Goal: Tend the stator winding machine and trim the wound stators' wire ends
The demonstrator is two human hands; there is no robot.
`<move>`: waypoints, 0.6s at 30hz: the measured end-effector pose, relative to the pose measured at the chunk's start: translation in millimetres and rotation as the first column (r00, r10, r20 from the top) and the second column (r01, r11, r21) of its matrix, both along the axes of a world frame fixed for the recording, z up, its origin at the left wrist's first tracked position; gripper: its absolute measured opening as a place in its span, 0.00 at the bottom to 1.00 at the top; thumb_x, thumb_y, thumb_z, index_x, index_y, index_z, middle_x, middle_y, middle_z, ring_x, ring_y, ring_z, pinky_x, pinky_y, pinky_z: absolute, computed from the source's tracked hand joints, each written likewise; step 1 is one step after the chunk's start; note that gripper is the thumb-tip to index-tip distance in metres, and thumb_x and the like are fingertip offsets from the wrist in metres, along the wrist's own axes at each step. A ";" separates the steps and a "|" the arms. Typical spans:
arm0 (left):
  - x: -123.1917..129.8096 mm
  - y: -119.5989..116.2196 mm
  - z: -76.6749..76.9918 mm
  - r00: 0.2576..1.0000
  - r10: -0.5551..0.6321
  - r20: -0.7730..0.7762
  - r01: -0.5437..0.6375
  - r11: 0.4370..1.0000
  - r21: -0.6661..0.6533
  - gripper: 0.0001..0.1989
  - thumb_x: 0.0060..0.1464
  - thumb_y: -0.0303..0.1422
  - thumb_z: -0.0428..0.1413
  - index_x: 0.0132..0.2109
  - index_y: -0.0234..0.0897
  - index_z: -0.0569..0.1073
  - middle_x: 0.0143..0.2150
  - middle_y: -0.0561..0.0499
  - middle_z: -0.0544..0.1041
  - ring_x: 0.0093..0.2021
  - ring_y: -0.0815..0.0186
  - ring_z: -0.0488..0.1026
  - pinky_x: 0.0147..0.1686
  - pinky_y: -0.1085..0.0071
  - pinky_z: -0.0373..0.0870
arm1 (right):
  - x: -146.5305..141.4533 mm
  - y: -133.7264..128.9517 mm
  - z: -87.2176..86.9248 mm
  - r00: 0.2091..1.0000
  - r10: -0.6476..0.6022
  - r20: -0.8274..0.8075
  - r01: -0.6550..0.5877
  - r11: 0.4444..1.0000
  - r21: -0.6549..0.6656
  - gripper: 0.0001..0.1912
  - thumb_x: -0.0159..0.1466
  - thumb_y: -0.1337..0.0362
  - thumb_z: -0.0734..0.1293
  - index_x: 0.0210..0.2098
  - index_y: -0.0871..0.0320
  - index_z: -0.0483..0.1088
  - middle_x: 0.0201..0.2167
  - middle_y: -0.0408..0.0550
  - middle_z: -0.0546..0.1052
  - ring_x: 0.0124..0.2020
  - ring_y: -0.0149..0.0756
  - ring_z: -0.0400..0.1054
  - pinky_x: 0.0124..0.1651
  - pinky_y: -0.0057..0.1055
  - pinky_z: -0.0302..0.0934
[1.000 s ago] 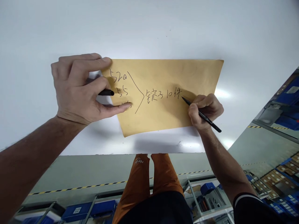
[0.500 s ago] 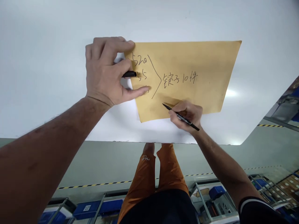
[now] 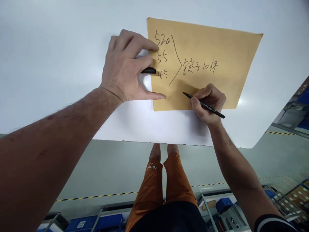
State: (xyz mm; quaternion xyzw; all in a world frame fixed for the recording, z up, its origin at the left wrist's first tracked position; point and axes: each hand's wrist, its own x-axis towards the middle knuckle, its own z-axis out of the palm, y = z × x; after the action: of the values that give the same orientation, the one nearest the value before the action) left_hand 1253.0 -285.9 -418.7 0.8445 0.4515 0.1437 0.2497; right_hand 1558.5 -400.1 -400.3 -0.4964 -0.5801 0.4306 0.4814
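Note:
A sheet of yellow-brown kraft paper point(image 3: 217, 45) lies on the white tabletop, slightly turned. It bears handwritten numbers, a large bracket and some Chinese characters in black ink. My left hand point(image 3: 127, 66) rests at its left edge, thumb and index fingertip touching the paper. A black pen cap point(image 3: 149, 70) is tucked in its fingers and pokes out over the edge. In my right hand point(image 3: 210, 103) is a slim black marker pen point(image 3: 205, 106), pinched in a writing grip. Its tip points up and left over the paper below the characters; I cannot tell if it touches.
The white table point(image 3: 60, 64) has its near edge just in front of my legs. Behind me stand racks with blue bins point(image 3: 108, 222). More shelving point(image 3: 292, 112) is at the right. Yellow-black tape point(image 3: 96, 196) marks the floor.
The paper has shifted up and right in view and turned slightly clockwise. Both hands have moved the same way. My left thumb has uncovered the lowest number, 45.

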 end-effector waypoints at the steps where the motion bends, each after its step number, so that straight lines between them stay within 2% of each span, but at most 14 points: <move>1: 0.0 0.7 -0.5 1.000 0.002 -0.002 -0.002 1.000 -0.021 0.41 0.30 0.71 0.77 0.39 0.50 0.72 0.76 0.50 0.76 0.71 0.37 0.63 0.67 0.38 0.57 | 1.3 2.8 -0.3 1.000 0.004 -0.011 -0.004 1.000 0.002 0.14 0.71 0.59 0.79 0.34 0.50 0.71 0.26 0.38 0.77 0.21 0.30 0.66 0.23 0.33 0.59; 5: -3.7 -2.4 -4.8 1.000 -0.006 0.021 0.009 0.994 -0.105 0.44 0.26 0.73 0.75 0.43 0.50 0.74 0.77 0.48 0.75 0.76 0.34 0.60 0.73 0.37 0.55 | 5.5 11.2 -2.3 0.999 -0.028 0.029 0.028 1.000 -0.009 0.18 0.72 0.53 0.80 0.34 0.50 0.70 0.26 0.38 0.77 0.22 0.30 0.67 0.24 0.33 0.60; 9: -8.9 -10.3 -5.9 1.000 -0.002 0.029 0.005 0.992 -0.125 0.39 0.37 0.71 0.71 0.47 0.51 0.76 0.75 0.48 0.76 0.81 0.35 0.57 0.78 0.36 0.51 | 6.7 12.0 -1.1 0.991 -0.088 0.100 0.090 0.996 -0.017 0.20 0.71 0.48 0.80 0.35 0.50 0.71 0.27 0.39 0.78 0.25 0.31 0.69 0.25 0.34 0.63; 14: -8.1 -13.3 -2.4 1.000 -0.005 0.003 0.005 0.991 -0.131 0.35 0.42 0.69 0.68 0.45 0.50 0.75 0.76 0.48 0.76 0.81 0.33 0.57 0.78 0.32 0.53 | -12.9 -8.7 9.7 0.980 -0.183 0.080 0.190 0.978 -0.089 0.18 0.70 0.56 0.80 0.33 0.50 0.69 0.26 0.37 0.78 0.23 0.30 0.67 0.26 0.33 0.65; 18: -6.9 -15.8 -1.5 1.000 -0.024 -0.004 0.023 0.993 -0.113 0.32 0.49 0.68 0.64 0.47 0.49 0.75 0.77 0.48 0.75 0.82 0.36 0.58 0.77 0.32 0.55 | -44.6 -35.4 13.2 0.992 -0.099 0.074 0.107 0.988 -0.113 0.14 0.69 0.64 0.79 0.34 0.52 0.71 0.27 0.36 0.76 0.24 0.27 0.67 0.26 0.29 0.63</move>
State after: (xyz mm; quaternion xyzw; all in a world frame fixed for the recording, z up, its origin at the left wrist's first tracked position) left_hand 1246.1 -301.7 -420.2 0.8346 0.4495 0.1128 0.2977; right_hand 1513.9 -435.5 -387.1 -0.5673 -0.5438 0.4211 0.4529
